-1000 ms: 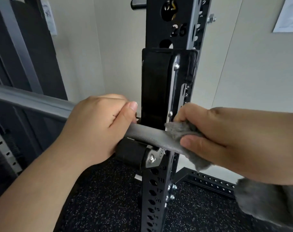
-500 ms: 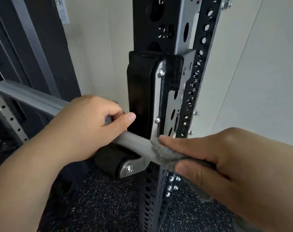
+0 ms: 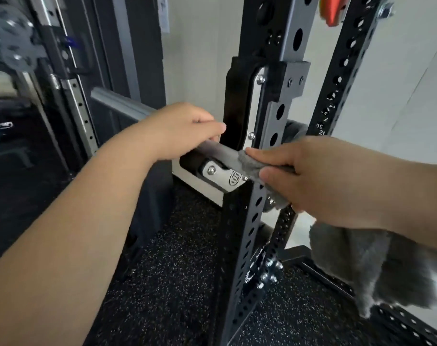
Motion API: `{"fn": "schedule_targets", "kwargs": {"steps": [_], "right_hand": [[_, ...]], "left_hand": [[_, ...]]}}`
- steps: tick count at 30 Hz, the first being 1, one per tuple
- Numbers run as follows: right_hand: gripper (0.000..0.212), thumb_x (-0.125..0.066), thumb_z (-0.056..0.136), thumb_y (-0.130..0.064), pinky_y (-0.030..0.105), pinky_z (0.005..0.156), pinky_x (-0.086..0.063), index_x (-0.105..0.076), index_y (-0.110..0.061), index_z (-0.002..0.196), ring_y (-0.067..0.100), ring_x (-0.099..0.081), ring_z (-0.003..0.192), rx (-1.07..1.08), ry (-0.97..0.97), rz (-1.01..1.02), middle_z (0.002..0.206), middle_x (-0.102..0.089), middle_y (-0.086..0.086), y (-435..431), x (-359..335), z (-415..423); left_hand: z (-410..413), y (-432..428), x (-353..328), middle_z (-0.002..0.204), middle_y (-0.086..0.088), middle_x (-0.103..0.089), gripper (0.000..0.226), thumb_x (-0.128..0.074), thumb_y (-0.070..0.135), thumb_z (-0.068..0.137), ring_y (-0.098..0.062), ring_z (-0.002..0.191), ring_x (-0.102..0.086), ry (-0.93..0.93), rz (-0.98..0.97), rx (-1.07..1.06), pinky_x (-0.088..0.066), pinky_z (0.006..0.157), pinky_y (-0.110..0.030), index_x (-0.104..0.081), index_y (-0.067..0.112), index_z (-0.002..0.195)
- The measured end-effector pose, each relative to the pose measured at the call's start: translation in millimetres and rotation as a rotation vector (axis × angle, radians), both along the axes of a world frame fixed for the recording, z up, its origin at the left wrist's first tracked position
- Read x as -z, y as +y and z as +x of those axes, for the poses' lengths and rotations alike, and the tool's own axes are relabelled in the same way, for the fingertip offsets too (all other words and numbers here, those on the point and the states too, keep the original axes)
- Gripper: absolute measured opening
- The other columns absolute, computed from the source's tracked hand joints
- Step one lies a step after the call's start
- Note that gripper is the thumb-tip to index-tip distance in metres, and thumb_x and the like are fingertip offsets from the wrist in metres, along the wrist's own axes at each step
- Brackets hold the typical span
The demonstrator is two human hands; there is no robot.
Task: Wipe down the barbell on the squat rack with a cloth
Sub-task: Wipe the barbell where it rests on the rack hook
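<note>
Compared with half a second ago: viewpoint drawn back and turned leftward, with more floor and more left-side equipment on show. Both hands found at much the same stations on the bar. Cloth tail visible again below the right wrist.

Left hand: clenched round the barbell, fingers curled over the top, just left of the J-hook. Grasping the bar only.

Right hand: gripping the cloth, grey, folded over the barbell with fingers on top and thumb lower down. Placed just at the right side of the J-hook, in front of the squat rack upright. Remainder of cloth hanging loose beneath the wrist, toward the lower right.

Barbell: seated in the J-hook on the upright, running from upper left down toward the right, resting by the hook's silver side plate. Portion under the right hand and cloth hidden.

Surroundings: black speckled floor under the rack. Pale wall behind. Orange item near the top of the upright, kind not determinable. Perforated post standing at far left, blurred.
</note>
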State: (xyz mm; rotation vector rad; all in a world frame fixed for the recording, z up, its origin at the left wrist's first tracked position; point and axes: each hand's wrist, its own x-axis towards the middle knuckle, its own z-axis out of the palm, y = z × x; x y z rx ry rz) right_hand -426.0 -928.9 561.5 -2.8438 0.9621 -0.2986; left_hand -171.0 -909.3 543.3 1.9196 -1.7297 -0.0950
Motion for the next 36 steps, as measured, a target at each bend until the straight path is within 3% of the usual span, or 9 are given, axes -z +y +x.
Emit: {"fn": "schedule_targets", "kwargs": {"steps": [3, 6, 9, 12, 16, 19, 22, 27, 36], "right_hand": [[0.035, -0.04, 0.107, -0.044, 0.01, 0.059, -0.049, -0.059, -0.047, 0.136, -0.01, -0.064, 0.057, -0.046, 0.077, -0.023, 0.068, -0.07, -0.012, -6.8, -4.0, -1.0], [0.037, -0.038, 0.109, -0.043, 0.022, 0.076, -0.054, -0.062, -0.033, 0.134, -0.008, -0.066, 0.054, -0.067, 0.089, 0.017, 0.068, -0.073, -0.007, -4.8, -7.2, -2.1], [0.045, -0.031, 0.11, -0.043, 0.035, 0.092, -0.055, -0.061, -0.019, 0.134, -0.003, -0.068, 0.053, -0.106, 0.082, 0.01, 0.066, -0.07, -0.01, -2.4, -3.4, -0.4], [0.039, -0.033, 0.11, -0.04, 0.036, 0.089, -0.057, -0.065, -0.027, 0.13, -0.004, -0.066, 0.054, -0.152, 0.117, -0.049, 0.062, -0.069, -0.016, -3.9, -8.8, -2.7], [0.034, -0.039, 0.108, -0.044, 0.01, 0.066, -0.045, -0.055, -0.052, 0.137, -0.008, -0.062, 0.062, -0.222, 0.273, -0.204, 0.068, -0.067, -0.019, -6.3, -21.0, -13.8], [0.041, -0.033, 0.109, -0.044, 0.024, 0.076, -0.046, -0.045, -0.041, 0.148, 0.002, -0.057, 0.071, -0.221, 0.322, -0.355, 0.075, -0.056, -0.015, -8.0, -14.9, -3.2], [0.043, -0.031, 0.111, -0.04, 0.024, 0.07, -0.034, -0.042, -0.03, 0.151, 0.005, -0.044, 0.066, -0.197, 0.285, -0.407, 0.072, -0.043, -0.015, -12.0, -8.0, 24.2], [0.039, -0.039, 0.109, -0.033, 0.013, 0.068, -0.045, -0.049, -0.036, 0.146, -0.004, -0.051, 0.058, -0.19, 0.238, -0.339, 0.069, -0.055, -0.016, -8.7, -5.0, 2.6], [0.048, -0.034, 0.11, -0.041, 0.011, 0.062, -0.052, -0.028, -0.051, 0.156, -0.001, -0.069, 0.061, -0.187, 0.163, 0.063, 0.071, -0.067, -0.021, -14.6, -7.3, 13.0]], "left_hand": [[-17.9, 7.6, 9.2, 0.106, 0.001, -0.061, 0.046, -0.05, 0.058, 0.097, -0.021, 0.103, -0.06, 0.016, -0.055, -0.069, -0.048, 0.096, -0.044, -0.071, 0.019, 0.084], [-31.2, 14.5, 18.4, 0.103, 0.007, -0.05, 0.044, -0.046, 0.047, 0.105, -0.018, 0.105, -0.054, 0.047, -0.07, -0.119, -0.042, 0.089, -0.036, -0.066, 0.016, 0.081], [-33.7, 20.6, 18.8, 0.112, 0.006, -0.051, 0.039, -0.048, 0.046, 0.104, -0.019, 0.112, -0.051, 0.055, -0.077, -0.126, -0.043, 0.102, -0.04, -0.065, 0.02, 0.082], [-34.5, 24.9, 21.8, 0.115, 0.008, -0.054, 0.035, -0.048, 0.045, 0.103, -0.022, 0.12, -0.046, 0.032, -0.101, -0.1, -0.038, 0.107, -0.044, -0.065, 0.022, 0.085], [-29.7, 27.7, 30.2, 0.142, 0.012, -0.051, 0.022, -0.053, 0.043, 0.102, -0.02, 0.142, -0.033, 0.05, -0.137, -0.063, -0.026, 0.118, -0.045, -0.068, 0.03, 0.094], [-24.8, 29.3, 39.5, 0.151, 0.016, -0.042, 0.022, -0.054, 0.05, 0.095, -0.015, 0.146, -0.024, 0.116, -0.175, -0.022, -0.022, 0.122, -0.045, -0.068, 0.035, 0.103], [-21.9, 30.9, 46.7, 0.151, 0.02, -0.039, 0.026, -0.058, 0.045, 0.098, -0.011, 0.146, -0.023, 0.145, -0.244, -0.009, -0.022, 0.121, -0.039, -0.069, 0.034, 0.119], [-23.1, 30.4, 57.0, 0.149, 0.02, -0.041, 0.036, -0.05, 0.044, 0.096, -0.01, 0.144, -0.026, 0.132, -0.339, -0.011, -0.021, 0.117, -0.031, -0.071, 0.032, 0.122], [-23.1, 30.8, 57.4, 0.153, 0.015, -0.041, 0.05, -0.038, 0.049, 0.089, -0.013, 0.146, -0.024, 0.101, -0.342, -0.006, -0.018, 0.121, -0.034, -0.069, 0.031, 0.124]]}}
